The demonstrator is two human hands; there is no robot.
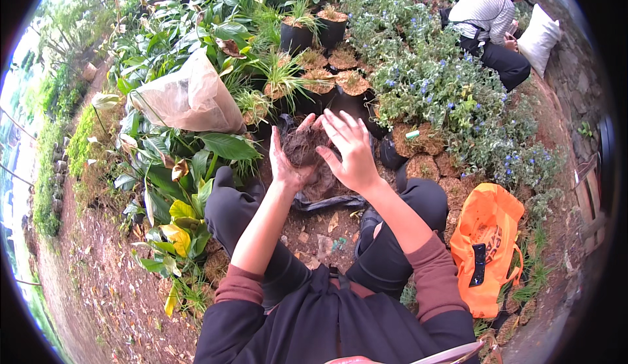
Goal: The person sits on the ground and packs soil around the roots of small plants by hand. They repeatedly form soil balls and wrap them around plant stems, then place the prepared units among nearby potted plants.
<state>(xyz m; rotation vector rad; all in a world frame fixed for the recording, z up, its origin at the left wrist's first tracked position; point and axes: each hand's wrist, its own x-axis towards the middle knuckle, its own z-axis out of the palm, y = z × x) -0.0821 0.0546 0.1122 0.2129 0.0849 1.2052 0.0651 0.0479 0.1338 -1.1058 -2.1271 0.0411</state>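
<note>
My left hand (288, 168) cups a dark brown clump of soil (302, 145), its fingers curved round the left side and underneath. My right hand (353, 158) is held over the clump's right side. Its fingers are stretched out and its thumb reaches the clump, but whether the palm touches it is hidden. Below both hands, between my knees, lies black plastic (330, 204) with loose soil by it, partly covered by my hands.
Ahead stand potted plants in black pots (296, 37) topped with brown fibre. A pale translucent sack (190, 96) rests among leafy plants on the left. An orange bag (487, 253) with dark sunglasses (479, 266) lies at right. Another person (487, 27) crouches beside a white sack (539, 40).
</note>
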